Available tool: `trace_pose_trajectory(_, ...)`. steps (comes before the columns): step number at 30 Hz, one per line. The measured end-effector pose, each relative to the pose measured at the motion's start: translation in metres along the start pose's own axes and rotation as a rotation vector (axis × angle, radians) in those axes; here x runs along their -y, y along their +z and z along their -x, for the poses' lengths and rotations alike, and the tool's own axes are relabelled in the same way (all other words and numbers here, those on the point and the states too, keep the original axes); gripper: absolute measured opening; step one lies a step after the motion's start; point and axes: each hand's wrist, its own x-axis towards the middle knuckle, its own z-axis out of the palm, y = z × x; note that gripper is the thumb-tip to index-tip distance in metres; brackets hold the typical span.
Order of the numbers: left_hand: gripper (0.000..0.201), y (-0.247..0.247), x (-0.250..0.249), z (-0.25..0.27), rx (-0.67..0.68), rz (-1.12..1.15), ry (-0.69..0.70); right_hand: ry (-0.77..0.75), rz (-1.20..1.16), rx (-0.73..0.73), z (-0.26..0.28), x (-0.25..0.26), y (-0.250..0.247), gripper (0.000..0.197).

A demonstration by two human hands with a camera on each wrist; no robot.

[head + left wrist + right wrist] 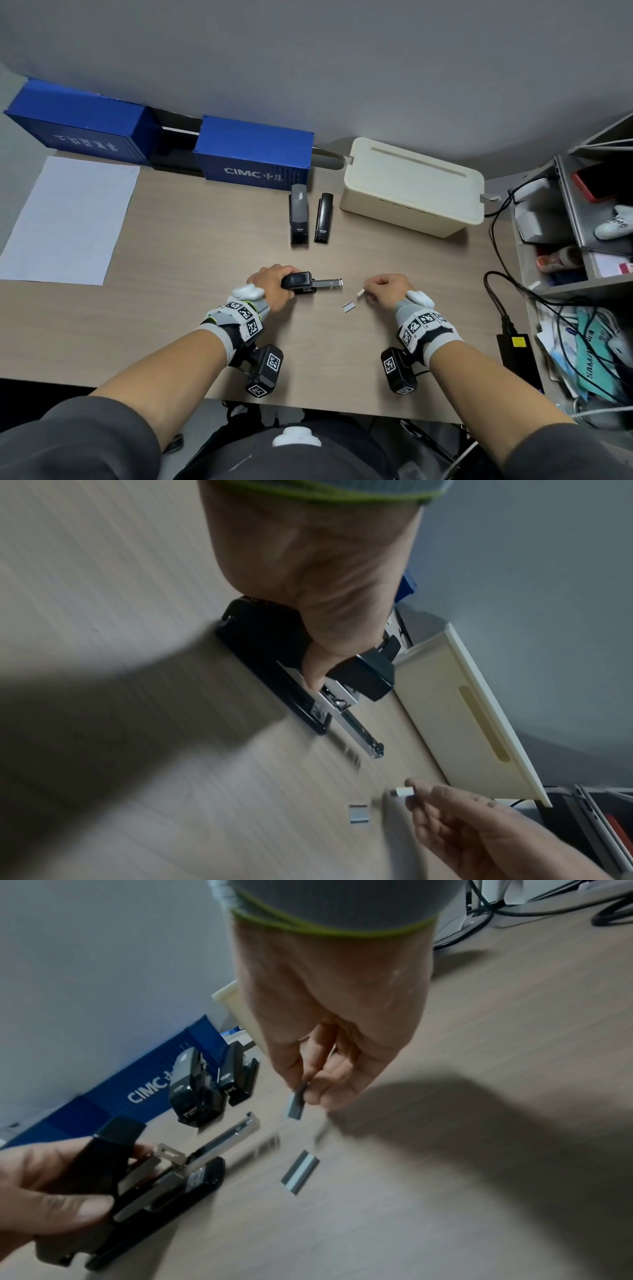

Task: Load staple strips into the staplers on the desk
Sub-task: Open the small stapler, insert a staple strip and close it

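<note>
My left hand (272,284) grips a black stapler (298,281) lying on the desk, its top raised and its metal staple tray (327,283) slid out to the right. The same stapler (274,653) and tray (356,729) show in the left wrist view. To the right of the tray, my right hand (387,289) pinches a short staple strip (360,293) between thumb and fingers; the strip (296,1106) hangs just above the desk. A second short staple strip (349,306) lies flat on the desk between the hands. Two more black staplers (299,216) (323,214) stand side by side farther back.
A cream box (411,186) sits at the back right and two blue container-shaped boxes (255,154) along the wall. White paper (68,219) lies at the left. Cables and a black adapter (517,356) run along the right edge beside cluttered shelves (579,219).
</note>
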Motion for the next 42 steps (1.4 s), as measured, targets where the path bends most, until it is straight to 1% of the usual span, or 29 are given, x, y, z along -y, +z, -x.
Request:
trace_pose_trajectory(1, 0.046, 0.0, 0.0, 0.0, 0.003, 0.003, 0.0, -0.023, -0.091, 0.018, 0.001, 0.002, 0.003, 0.012)
trace_pose_trajectory(3, 0.046, -0.001, 0.0, 0.0, 0.017, 0.013, -0.004, -0.069, -0.226, 0.05, 0.004, 0.008, 0.007, 0.013)
trace_pose_trajectory(6, 0.047, -0.003, 0.0, -0.001, 0.043, 0.021, -0.012, -0.112, -0.33, 0.106, 0.011, 0.023, 0.015, 0.008)
trace_pose_trajectory(7, 0.047, -0.003, 0.0, -0.002, 0.051, 0.024, -0.017, -0.13, -0.339, 0.118, 0.012, 0.028, 0.018, 0.013)
trace_pose_trajectory(10, 0.047, -0.001, 0.001, -0.003, 0.055, 0.032, -0.026, -0.189, -0.302, 0.13, 0.014, 0.036, 0.031, 0.022)
trace_pose_trajectory(11, 0.047, 0.0, 0.002, -0.003, 0.049, 0.036, -0.027, -0.208, -0.272, 0.121, 0.014, 0.038, 0.035, 0.022)
trace_pose_trajectory(14, 0.046, 0.001, 0.003, -0.004, 0.035, 0.026, -0.037, -0.281, -0.112, 0.075, 0.013, 0.047, 0.046, 0.013)
trace_pose_trajectory(18, 0.045, 0.0, 0.004, -0.004, 0.037, 0.013, -0.034, -0.349, 0.056, 0.052, 0.012, 0.052, 0.055, 0.015)
trace_pose_trajectory(21, 0.045, 0.001, 0.004, -0.004, 0.033, 0.009, -0.03, -0.362, 0.143, 0.058, 0.011, 0.051, 0.056, 0.015)
trace_pose_trajectory(27, 0.045, 0.001, 0.004, -0.004, 0.022, 0.003, -0.036, -0.318, 0.138, 0.047, 0.012, 0.052, 0.057, 0.013)
trace_pose_trajectory(35, 0.046, 0.002, 0.004, -0.004, 0.007, -0.003, -0.026, -0.307, 0.11, 0.025, 0.012, 0.053, 0.057, 0.014)
trace_pose_trajectory(42, 0.045, 0.003, 0.005, -0.004, -0.005, -0.001, -0.02, -0.279, 0.154, 0.015, 0.011, 0.05, 0.06, 0.018)
